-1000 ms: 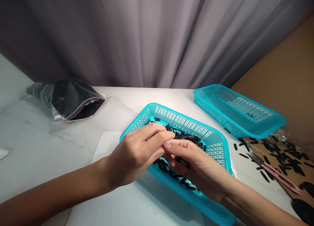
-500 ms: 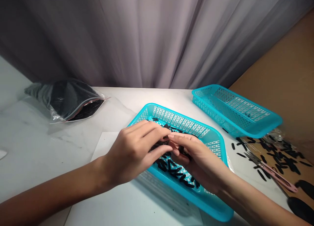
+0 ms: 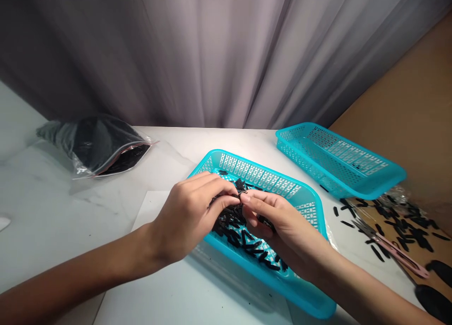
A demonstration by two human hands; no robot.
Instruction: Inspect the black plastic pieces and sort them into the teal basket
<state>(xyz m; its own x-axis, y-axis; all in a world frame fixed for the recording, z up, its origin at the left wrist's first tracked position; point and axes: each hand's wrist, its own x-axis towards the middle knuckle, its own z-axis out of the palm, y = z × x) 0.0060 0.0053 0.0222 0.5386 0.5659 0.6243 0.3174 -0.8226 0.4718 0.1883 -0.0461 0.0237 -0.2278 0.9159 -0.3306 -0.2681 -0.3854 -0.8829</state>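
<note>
Turquoise basket (image 3: pixel 263 171) partly hidden by hands (image 3: pixel 192 212), bag (image 3: pixel 100 144) left, scissors (image 3: pixel 400 256) right

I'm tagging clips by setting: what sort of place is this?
Probably an indoor tabletop workspace, perhaps in a home: a gray curtain hangs beyond a white marble-patterned tabletop, which bears a turquoise mesh basket with many small black pieces in it.

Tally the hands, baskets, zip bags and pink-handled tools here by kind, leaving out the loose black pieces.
Hands: 2 (left hand, right hand)
Baskets: 2 (near basket, far basket)
Zip bags: 1 (zip bag)
Pink-handled tools: 1 (pink-handled tool)
Total: 6
</note>
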